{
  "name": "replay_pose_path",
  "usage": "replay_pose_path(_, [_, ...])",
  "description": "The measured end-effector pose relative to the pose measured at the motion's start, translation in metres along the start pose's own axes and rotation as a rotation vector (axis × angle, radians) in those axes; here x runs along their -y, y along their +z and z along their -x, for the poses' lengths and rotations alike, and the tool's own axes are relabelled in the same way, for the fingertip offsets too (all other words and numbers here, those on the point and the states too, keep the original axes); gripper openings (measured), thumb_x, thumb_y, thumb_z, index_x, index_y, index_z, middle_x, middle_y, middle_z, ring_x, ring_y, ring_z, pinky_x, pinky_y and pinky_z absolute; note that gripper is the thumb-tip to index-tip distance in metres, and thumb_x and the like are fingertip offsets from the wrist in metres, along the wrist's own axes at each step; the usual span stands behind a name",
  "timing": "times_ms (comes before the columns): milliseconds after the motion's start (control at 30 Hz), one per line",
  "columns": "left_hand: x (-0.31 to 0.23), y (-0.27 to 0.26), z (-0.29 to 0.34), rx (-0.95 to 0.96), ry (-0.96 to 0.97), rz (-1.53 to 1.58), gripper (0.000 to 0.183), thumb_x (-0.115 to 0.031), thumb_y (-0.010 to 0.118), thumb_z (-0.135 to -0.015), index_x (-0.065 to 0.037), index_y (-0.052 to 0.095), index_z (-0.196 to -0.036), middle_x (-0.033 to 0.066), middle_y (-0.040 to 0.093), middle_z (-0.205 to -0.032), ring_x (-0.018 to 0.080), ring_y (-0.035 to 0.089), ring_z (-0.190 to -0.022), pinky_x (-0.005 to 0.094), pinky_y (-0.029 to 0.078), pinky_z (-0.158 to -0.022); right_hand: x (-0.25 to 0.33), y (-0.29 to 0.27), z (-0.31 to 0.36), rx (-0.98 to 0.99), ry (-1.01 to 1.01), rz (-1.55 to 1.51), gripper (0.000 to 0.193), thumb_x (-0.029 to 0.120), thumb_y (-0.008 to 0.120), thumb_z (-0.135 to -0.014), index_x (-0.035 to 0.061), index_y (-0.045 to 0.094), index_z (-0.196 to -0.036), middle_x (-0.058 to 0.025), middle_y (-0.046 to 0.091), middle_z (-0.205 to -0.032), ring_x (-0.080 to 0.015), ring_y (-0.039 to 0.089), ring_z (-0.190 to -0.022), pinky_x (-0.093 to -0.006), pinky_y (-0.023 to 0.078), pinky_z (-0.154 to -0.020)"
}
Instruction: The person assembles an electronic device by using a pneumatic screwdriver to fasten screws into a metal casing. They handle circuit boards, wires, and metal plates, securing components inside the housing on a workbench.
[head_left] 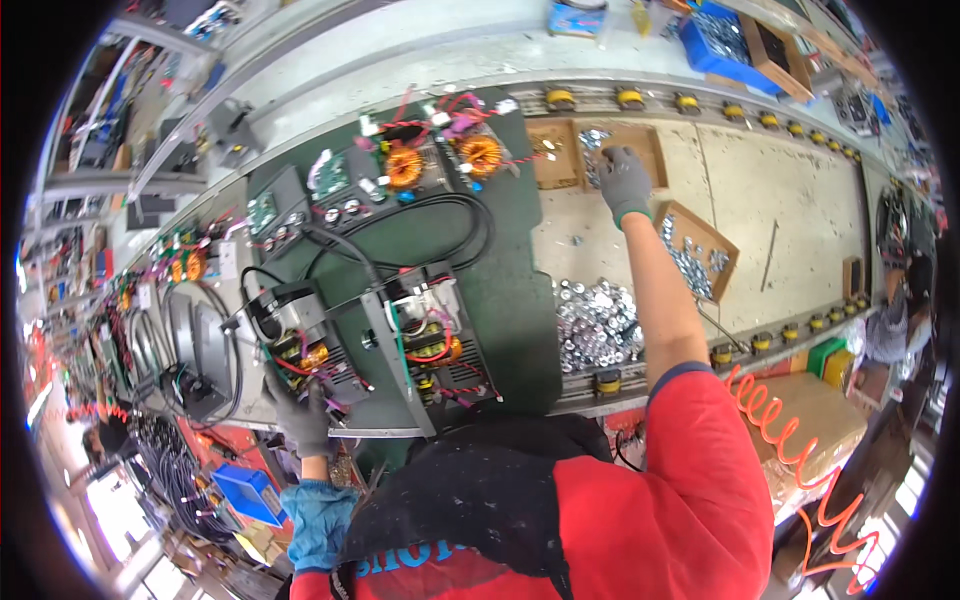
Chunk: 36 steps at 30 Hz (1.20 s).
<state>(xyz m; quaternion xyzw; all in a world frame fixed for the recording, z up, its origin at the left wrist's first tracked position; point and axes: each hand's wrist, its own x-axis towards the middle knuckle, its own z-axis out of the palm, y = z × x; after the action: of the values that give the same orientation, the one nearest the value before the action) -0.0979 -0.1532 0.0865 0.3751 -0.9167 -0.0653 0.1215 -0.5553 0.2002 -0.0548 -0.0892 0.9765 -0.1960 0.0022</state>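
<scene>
Right hand (625, 183) curled at cardboard box (658, 160), left hand (304, 420) beside wired unit (297, 318); can't tell either grip's hold; unit uncovered, fasteners (600, 325) loose

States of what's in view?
Right hand: gloved, curled, over upper wooden tray; grip unclear
Left hand: gloved, beside circuit assembly; grip unclear
Circuit assembly: uncovered
Black cable: looped on green board
Metal pieces: loose, heaped
Lower wooden tray: angled, part-filled
Blue bin: open, filled
</scene>
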Motion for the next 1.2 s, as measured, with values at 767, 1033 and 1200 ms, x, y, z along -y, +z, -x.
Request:
replay_pose_path(767, [-0.002, -0.004, 0.002, 0.035, -0.105, 0.009, 0.087, -0.026, 0.071, -0.071, -0.021, 0.025, -0.145, 0.0177, 0.043, -0.128, 0.0403, 0.058, -0.1, 0.0461, 0.05, -0.078, -0.179, -0.064, 0.091, -0.114, 0.531, -1.099, 0.029, 0.007, 0.054, -0.083, 0.0006, 0.055, -0.112, -0.0077, 0.058, -0.082, -0.0117, 0.055, -0.066, -0.0232, 0.043, -0.052])
replay_pose_path(1033, [-0.005, -0.008, -0.001, 0.062, -0.162, 0.024, 0.086, -0.028, 0.072, -0.071, -0.02, 0.027, -0.144, 0.0188, 0.045, -0.124, 0.0382, 0.057, -0.101, 0.0455, 0.049, -0.079, -0.02, -0.093, 0.11, 0.25, 0.487, -1.827, 0.034, 0.029, 0.051, -0.093, 0.0025, 0.055, -0.113, -0.0083, 0.057, -0.09, -0.0153, 0.053, -0.071, -0.0271, 0.045, -0.056])
replay_pose_path(1200, [-0.006, -0.012, -0.002, 0.089, -0.2, 0.034, 0.087, -0.031, 0.072, -0.07, -0.02, 0.027, -0.143, 0.0196, 0.044, -0.127, 0.0401, 0.056, -0.103, 0.0462, 0.05, -0.078, 0.168, -0.101, 0.093, 0.79, -0.171, -1.428, 0.037, 0.033, 0.054, -0.091, 0.0022, 0.059, -0.11, 0.0001, 0.05, -0.074, -0.0109, 0.046, -0.063, -0.024, 0.038, -0.055])
